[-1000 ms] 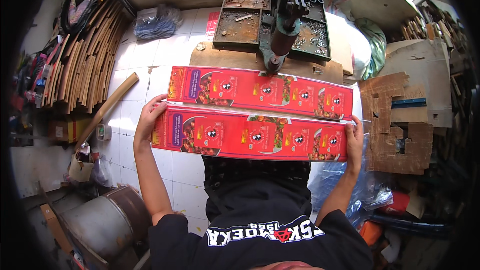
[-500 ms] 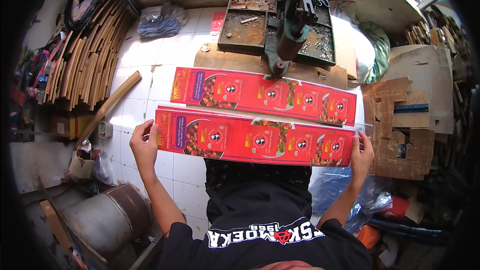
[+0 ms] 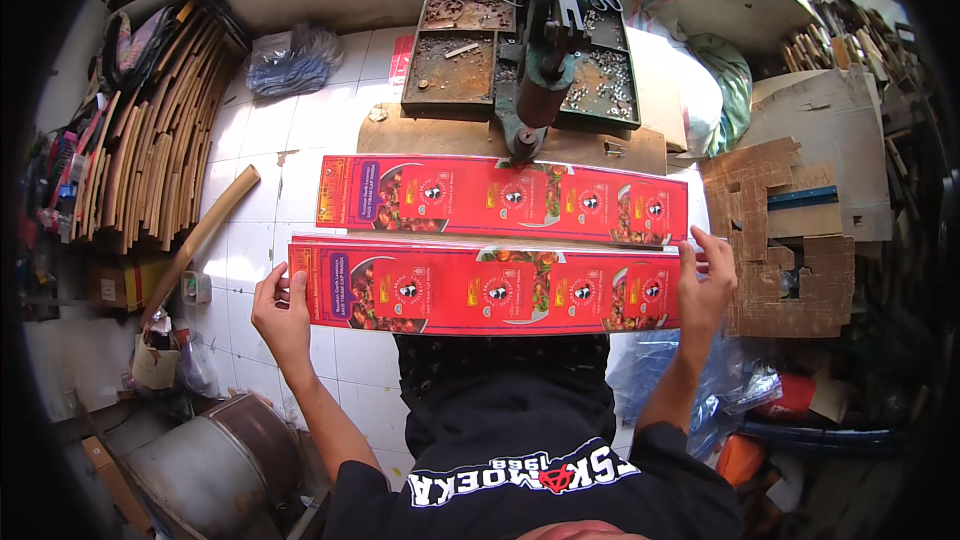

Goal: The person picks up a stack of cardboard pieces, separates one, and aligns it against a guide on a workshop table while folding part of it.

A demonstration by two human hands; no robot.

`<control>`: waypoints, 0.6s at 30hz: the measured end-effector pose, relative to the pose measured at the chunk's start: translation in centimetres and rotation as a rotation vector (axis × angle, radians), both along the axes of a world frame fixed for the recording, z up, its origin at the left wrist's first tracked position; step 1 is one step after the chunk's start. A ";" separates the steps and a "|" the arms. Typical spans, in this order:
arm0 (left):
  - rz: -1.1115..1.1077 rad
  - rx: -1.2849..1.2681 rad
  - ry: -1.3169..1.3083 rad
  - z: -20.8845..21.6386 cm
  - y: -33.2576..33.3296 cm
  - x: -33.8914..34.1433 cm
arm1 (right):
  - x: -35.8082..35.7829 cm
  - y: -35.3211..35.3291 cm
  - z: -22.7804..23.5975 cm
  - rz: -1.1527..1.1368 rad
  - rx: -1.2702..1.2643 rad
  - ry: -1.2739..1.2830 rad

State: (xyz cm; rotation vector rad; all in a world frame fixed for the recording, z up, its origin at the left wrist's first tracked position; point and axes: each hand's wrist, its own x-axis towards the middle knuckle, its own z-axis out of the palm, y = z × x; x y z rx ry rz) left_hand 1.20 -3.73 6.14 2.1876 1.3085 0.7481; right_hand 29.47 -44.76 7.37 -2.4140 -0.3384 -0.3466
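A long red printed strip, glossy and showing food pictures, lies level in front of my body. My left hand grips its left short end, thumb on top. At the opposite end my right hand holds the right edge, thumb along it and fingers curled beyond. Just past it lies a matching red strip, nearly parallel, with a narrow brown gap between the two. A dark green hand press stands over the far strip, its lower tip at that strip's far edge.
Around the press is a compartmented metal tray with small metal bits. Stacked brown boards stand at left, near a curved wooden stick. Cut cardboard lies at right. A metal drum sits lower left.
The near strip has been turned slightly and now lies straighter alongside the far one. My right hand has moved up toward the strip's far right corner. The whole view has shifted a little.
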 end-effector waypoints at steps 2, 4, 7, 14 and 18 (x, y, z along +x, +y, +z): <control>0.008 -0.024 -0.007 -0.5 0.4 -0.5 | 2.0 3.3 1.7 0.214 0.075 0.015; 0.022 -0.042 -0.005 -1.0 0.9 -1.3 | 5.1 6.8 1.5 0.440 0.055 -0.014; -0.009 -0.021 -0.042 -1.3 0.8 -0.5 | 11.7 9.8 0.0 0.537 -0.105 0.001; 0.057 0.526 -0.101 2.4 -3.1 2.4 | 19.8 15.4 -2.8 0.600 -0.509 -0.216; -0.436 0.252 -0.422 5.6 -10.9 7.8 | 21.1 17.0 -2.9 0.696 -0.537 -0.179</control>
